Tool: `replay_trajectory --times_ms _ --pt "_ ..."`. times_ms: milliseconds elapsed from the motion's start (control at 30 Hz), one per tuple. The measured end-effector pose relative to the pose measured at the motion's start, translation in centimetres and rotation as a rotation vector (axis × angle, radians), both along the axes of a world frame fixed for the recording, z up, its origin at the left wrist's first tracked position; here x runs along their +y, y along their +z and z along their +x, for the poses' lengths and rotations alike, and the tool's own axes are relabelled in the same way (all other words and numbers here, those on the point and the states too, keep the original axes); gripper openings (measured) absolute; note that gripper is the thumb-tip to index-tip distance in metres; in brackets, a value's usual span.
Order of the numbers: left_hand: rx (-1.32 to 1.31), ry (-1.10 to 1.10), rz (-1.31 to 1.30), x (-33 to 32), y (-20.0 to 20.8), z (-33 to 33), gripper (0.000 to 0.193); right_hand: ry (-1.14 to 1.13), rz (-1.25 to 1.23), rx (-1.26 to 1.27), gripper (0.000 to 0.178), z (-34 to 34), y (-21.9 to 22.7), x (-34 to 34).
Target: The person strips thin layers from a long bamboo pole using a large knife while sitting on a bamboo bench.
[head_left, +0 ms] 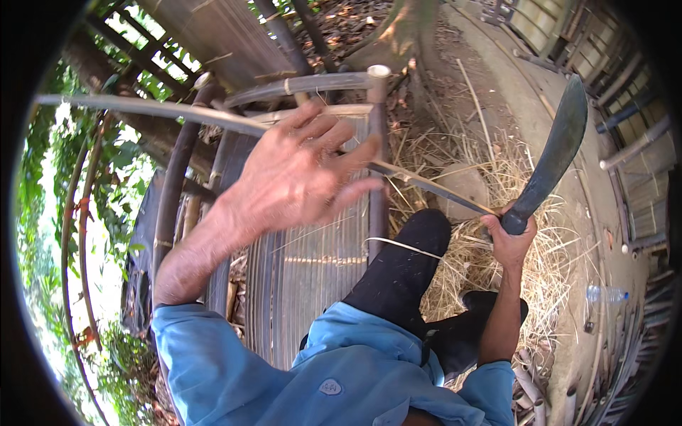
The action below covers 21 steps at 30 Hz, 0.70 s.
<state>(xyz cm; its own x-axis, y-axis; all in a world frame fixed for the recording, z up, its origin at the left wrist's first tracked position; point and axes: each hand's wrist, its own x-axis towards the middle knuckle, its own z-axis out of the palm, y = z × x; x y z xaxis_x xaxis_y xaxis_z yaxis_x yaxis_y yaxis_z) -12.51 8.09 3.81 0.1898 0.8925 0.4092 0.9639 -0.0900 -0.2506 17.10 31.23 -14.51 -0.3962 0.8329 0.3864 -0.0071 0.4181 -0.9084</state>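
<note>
My right hand is closed round the dark handle of a machete, whose broad curved blade points up and away. The near end of a long bamboo strip also meets this hand, by the thumb. From there the strip runs leftward across the view, passing behind my left hand to the far left. My left hand is raised over the strip, slightly smeared by motion, with thumb and fingers apart. Whether its palm touches the strip cannot be seen.
I sit on a bamboo bench with a post at its corner. Pale shavings cover the ground around a flat stone. A plastic bottle lies at right, near cut bamboo pieces. A tree trunk stands ahead.
</note>
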Motion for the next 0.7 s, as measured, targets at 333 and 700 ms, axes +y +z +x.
replay_trajectory --times_ms 333,700 --pt "-0.274 0.563 -0.143 -14.9 -4.3 -1.6 0.045 0.021 0.581 -0.331 0.033 -5.6 1.6 -1.6" --pt "-0.759 1.206 0.109 -28.0 -20.2 -3.1 0.032 -0.042 0.233 -0.659 0.038 -0.4 -3.7 -1.0"
